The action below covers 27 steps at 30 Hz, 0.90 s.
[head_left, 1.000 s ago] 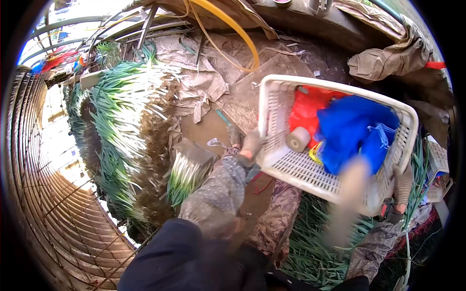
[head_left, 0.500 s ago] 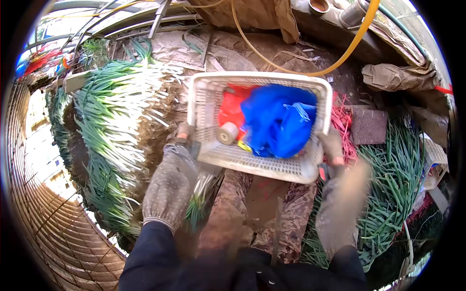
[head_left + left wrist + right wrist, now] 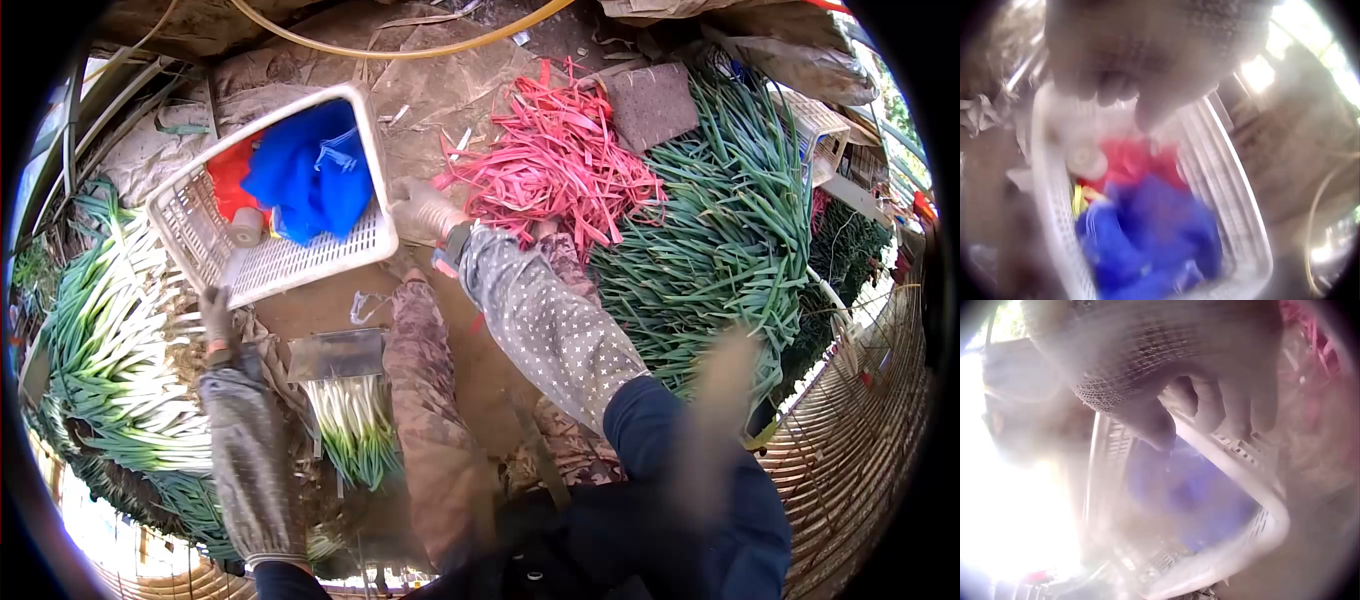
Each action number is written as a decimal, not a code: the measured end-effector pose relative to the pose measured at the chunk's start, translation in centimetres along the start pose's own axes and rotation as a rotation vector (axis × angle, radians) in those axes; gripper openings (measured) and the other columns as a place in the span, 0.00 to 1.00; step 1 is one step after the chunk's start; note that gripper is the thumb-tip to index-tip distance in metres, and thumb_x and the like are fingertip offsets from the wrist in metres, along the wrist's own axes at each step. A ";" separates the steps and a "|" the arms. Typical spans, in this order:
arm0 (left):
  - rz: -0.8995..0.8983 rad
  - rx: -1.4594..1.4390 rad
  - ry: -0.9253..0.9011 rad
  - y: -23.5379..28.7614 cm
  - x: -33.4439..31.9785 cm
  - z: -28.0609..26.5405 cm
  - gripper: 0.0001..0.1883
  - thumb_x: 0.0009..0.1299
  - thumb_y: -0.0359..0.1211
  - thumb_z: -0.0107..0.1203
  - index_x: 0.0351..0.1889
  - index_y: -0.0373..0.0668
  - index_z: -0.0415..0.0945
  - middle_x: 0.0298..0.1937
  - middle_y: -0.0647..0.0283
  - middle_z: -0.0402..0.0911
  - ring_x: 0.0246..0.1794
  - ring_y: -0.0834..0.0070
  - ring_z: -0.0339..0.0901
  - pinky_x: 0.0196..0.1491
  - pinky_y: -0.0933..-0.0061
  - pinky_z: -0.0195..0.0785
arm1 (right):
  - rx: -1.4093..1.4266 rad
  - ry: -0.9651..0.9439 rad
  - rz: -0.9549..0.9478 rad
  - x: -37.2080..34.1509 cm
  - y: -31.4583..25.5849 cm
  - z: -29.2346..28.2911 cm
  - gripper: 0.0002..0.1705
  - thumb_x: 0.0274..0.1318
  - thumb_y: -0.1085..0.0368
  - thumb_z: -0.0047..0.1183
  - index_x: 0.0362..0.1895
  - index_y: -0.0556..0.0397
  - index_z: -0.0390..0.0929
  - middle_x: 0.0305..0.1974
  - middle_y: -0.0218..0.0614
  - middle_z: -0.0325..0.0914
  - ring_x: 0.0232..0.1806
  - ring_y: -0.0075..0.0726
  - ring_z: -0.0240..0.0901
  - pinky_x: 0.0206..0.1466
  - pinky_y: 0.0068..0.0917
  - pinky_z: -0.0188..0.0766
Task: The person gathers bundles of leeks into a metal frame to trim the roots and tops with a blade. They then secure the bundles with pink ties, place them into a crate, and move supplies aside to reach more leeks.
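A white slotted plastic basket (image 3: 290,283) is tilted in front of me in the head view. My left hand (image 3: 216,318), gloved, grips its near left corner; the left wrist view shows curled fingertips (image 3: 1113,87) at the basket's end. The gloved right hand (image 3: 428,208) holds the right end, the rim passing between thumb and fingers in the right wrist view. Inside lie a bundle of blue mesh (image 3: 310,180), a red plastic bag (image 3: 228,180) and a pale roll (image 3: 246,226). Motion and glare blur both wrist views.
Green onions with white stalks (image 3: 130,330) are piled at left, beside the basket. A smaller bunch (image 3: 350,425) lies near my legs. Pink strips (image 3: 565,160) heap up at right, next to a dark block (image 3: 652,105) and more green onions (image 3: 710,260). A yellow hose (image 3: 420,50) arcs across the top.
The basket has moved leftward from the right side, across my front, to beside the left onion pile, with both hands following it. The head view has turned, bringing the pink strips into fuller sight.
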State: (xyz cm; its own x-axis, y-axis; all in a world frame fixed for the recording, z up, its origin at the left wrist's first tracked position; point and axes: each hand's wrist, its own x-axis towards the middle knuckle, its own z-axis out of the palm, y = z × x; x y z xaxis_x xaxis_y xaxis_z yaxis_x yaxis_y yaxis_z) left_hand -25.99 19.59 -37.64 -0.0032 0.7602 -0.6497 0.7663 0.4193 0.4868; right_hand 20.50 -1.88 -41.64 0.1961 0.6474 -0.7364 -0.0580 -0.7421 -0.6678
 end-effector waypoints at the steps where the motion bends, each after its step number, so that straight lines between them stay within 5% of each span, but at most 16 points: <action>1: 0.047 -0.022 0.020 0.5 -2.0 3.6 0.25 0.70 0.36 0.63 0.58 0.27 0.72 0.53 0.52 0.80 0.54 0.66 0.76 0.60 0.67 0.67 | -0.119 -0.022 0.003 -1.1 -0.8 0.1 0.24 0.48 0.60 0.64 0.48 0.62 0.79 0.46 0.56 0.82 0.53 0.58 0.79 0.57 0.44 0.73; 4: 0.064 0.042 -0.126 8.2 -10.9 14.3 0.33 0.67 0.35 0.65 0.65 0.24 0.67 0.61 0.44 0.77 0.61 0.61 0.75 0.66 0.67 0.64 | -0.314 0.129 -0.017 -5.9 -0.2 -0.9 0.29 0.51 0.53 0.62 0.52 0.61 0.77 0.51 0.60 0.78 0.56 0.61 0.75 0.57 0.46 0.73; 5: 0.117 0.071 -0.138 6.5 -12.2 18.1 0.32 0.66 0.34 0.65 0.65 0.26 0.68 0.60 0.45 0.79 0.59 0.60 0.77 0.65 0.65 0.67 | -0.315 0.068 -0.022 -6.1 2.2 -1.2 0.29 0.53 0.53 0.61 0.52 0.61 0.77 0.51 0.61 0.78 0.56 0.62 0.75 0.57 0.47 0.72; 6: 0.375 0.146 -0.152 9.2 -15.1 21.1 0.28 0.65 0.34 0.66 0.60 0.29 0.72 0.56 0.47 0.81 0.55 0.58 0.79 0.60 0.63 0.71 | -0.236 0.096 0.037 -7.2 3.6 -1.6 0.28 0.54 0.52 0.61 0.52 0.61 0.78 0.49 0.60 0.79 0.54 0.62 0.76 0.56 0.48 0.73; 8: 0.038 0.078 -0.393 13.4 -20.5 26.1 0.21 0.65 0.35 0.65 0.50 0.32 0.75 0.44 0.54 0.83 0.43 0.67 0.79 0.48 0.66 0.73 | -0.255 -0.013 0.204 -9.9 3.4 -5.3 0.29 0.53 0.54 0.59 0.58 0.55 0.77 0.51 0.55 0.81 0.54 0.52 0.80 0.58 0.38 0.74; 10: -0.240 0.043 -0.716 17.6 -24.1 30.4 0.20 0.65 0.34 0.64 0.51 0.32 0.75 0.42 0.57 0.82 0.40 0.69 0.77 0.47 0.66 0.72 | -0.311 -0.053 0.235 -11.7 4.2 -9.4 0.27 0.54 0.54 0.59 0.54 0.56 0.78 0.47 0.52 0.83 0.51 0.51 0.81 0.53 0.39 0.75; 12: -0.153 0.208 -0.861 20.1 -26.5 34.7 0.27 0.67 0.38 0.66 0.59 0.31 0.74 0.51 0.55 0.83 0.48 0.72 0.80 0.47 0.73 0.75 | -0.390 -0.009 0.251 -13.6 4.8 -14.5 0.24 0.54 0.54 0.59 0.49 0.58 0.78 0.42 0.49 0.83 0.45 0.49 0.81 0.47 0.40 0.75; 15: -0.088 -0.158 -0.878 25.4 -30.7 38.1 0.26 0.68 0.36 0.66 0.59 0.30 0.74 0.51 0.54 0.83 0.51 0.70 0.80 0.51 0.74 0.73 | -0.302 0.327 0.098 -15.8 11.0 -20.5 0.20 0.55 0.53 0.59 0.40 0.58 0.78 0.32 0.46 0.81 0.35 0.48 0.79 0.40 0.42 0.71; 16: -0.112 -0.197 -0.885 27.4 -31.5 38.4 0.24 0.69 0.33 0.64 0.59 0.29 0.74 0.51 0.53 0.82 0.54 0.67 0.79 0.55 0.74 0.72 | -0.254 0.280 0.190 -17.1 10.3 -23.5 0.19 0.55 0.53 0.59 0.40 0.58 0.79 0.33 0.46 0.82 0.36 0.47 0.80 0.41 0.42 0.72; 19: 0.068 0.060 -0.912 29.7 -28.9 39.6 0.23 0.68 0.31 0.64 0.58 0.29 0.74 0.51 0.54 0.82 0.53 0.68 0.79 0.54 0.72 0.72 | -0.272 0.323 0.253 -18.6 11.6 -31.1 0.18 0.56 0.55 0.58 0.41 0.58 0.81 0.34 0.44 0.84 0.37 0.45 0.82 0.43 0.40 0.73; 20: 0.028 0.021 -0.879 32.7 -29.2 38.6 0.21 0.68 0.29 0.63 0.56 0.29 0.75 0.49 0.56 0.82 0.49 0.69 0.79 0.52 0.71 0.72 | -0.235 0.418 0.197 -18.9 12.7 -32.7 0.21 0.50 0.50 0.55 0.33 0.57 0.81 0.32 0.53 0.81 0.37 0.60 0.80 0.42 0.50 0.72; 22: -0.116 0.100 -0.780 33.0 -26.4 37.8 0.23 0.69 0.32 0.61 0.61 0.35 0.74 0.52 0.56 0.81 0.49 0.68 0.79 0.51 0.65 0.73 | -0.066 0.526 0.164 -19.4 15.6 -34.9 0.21 0.50 0.50 0.55 0.32 0.57 0.81 0.32 0.55 0.80 0.36 0.61 0.79 0.42 0.49 0.72; 23: -0.004 0.055 -0.746 34.7 -26.5 36.4 0.24 0.69 0.35 0.61 0.61 0.38 0.74 0.50 0.57 0.81 0.44 0.66 0.79 0.48 0.65 0.74 | 0.029 0.566 0.151 -20.0 16.1 -36.1 0.20 0.50 0.51 0.56 0.32 0.57 0.80 0.32 0.56 0.79 0.36 0.62 0.78 0.42 0.49 0.72; 25: 0.096 0.147 -0.578 30.4 -20.3 36.3 0.10 0.68 0.31 0.62 0.43 0.34 0.80 0.34 0.63 0.80 0.30 0.76 0.75 0.31 0.74 0.69 | -0.004 0.481 0.165 -22.6 13.9 -39.1 0.17 0.50 0.56 0.58 0.37 0.57 0.80 0.35 0.53 0.82 0.40 0.56 0.80 0.47 0.45 0.73; 26: -0.084 0.057 -0.570 36.5 -23.9 35.3 0.10 0.68 0.32 0.62 0.42 0.34 0.80 0.30 0.66 0.79 0.28 0.79 0.72 0.29 0.75 0.66 | 0.013 0.547 0.144 -23.8 13.7 -39.9 0.18 0.50 0.55 0.58 0.37 0.58 0.80 0.35 0.53 0.81 0.40 0.56 0.80 0.46 0.45 0.73; 27: 0.072 0.312 -0.548 39.1 -24.2 35.2 0.13 0.68 0.33 0.63 0.44 0.32 0.80 0.30 0.67 0.78 0.27 0.81 0.71 0.29 0.76 0.64 | 0.031 0.608 0.119 -25.2 13.1 -40.6 0.19 0.51 0.55 0.58 0.37 0.59 0.80 0.34 0.52 0.81 0.39 0.56 0.80 0.46 0.46 0.72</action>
State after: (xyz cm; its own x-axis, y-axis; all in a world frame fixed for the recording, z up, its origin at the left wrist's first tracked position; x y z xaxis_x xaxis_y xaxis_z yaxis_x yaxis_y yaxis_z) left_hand 26.69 0.10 -23.38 0.3213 0.3816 -0.8667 0.9039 0.1494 0.4009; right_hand 54.52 -34.96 -27.44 0.7084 0.3389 -0.6191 -0.1408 -0.7917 -0.5944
